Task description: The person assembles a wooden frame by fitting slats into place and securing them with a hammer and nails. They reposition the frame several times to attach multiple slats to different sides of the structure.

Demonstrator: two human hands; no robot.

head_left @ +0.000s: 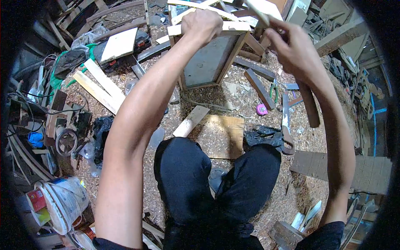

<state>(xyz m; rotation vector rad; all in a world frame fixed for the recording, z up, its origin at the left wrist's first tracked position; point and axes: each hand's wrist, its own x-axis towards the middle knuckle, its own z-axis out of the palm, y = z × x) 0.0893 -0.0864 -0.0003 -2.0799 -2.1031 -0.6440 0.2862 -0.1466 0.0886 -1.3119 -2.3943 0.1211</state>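
My left hand (203,26) is closed at the top edge of a wooden frame (239,48), knuckles up; its fingertips are hidden. The frame stands upright in front of my knees, with a grey panel (204,62) set in it. Raised at the upper right, my right hand (293,50) is closed around a pale, narrow, stick-like piece (258,11), blurred and partly cut off by the view's top edge. Pale wooden strips (196,10) lie across the top behind my left hand. Beneath my right forearm shows a dark wood piece (309,106), partly covered by the arm.
On the shaving-covered floor lie a handsaw (286,118), a pink tape measure (261,109), green-handled pliers (273,91) and a flat board (227,135). A white bucket (68,204) stands at the lower left. Scrap wood and cables crowd both sides.
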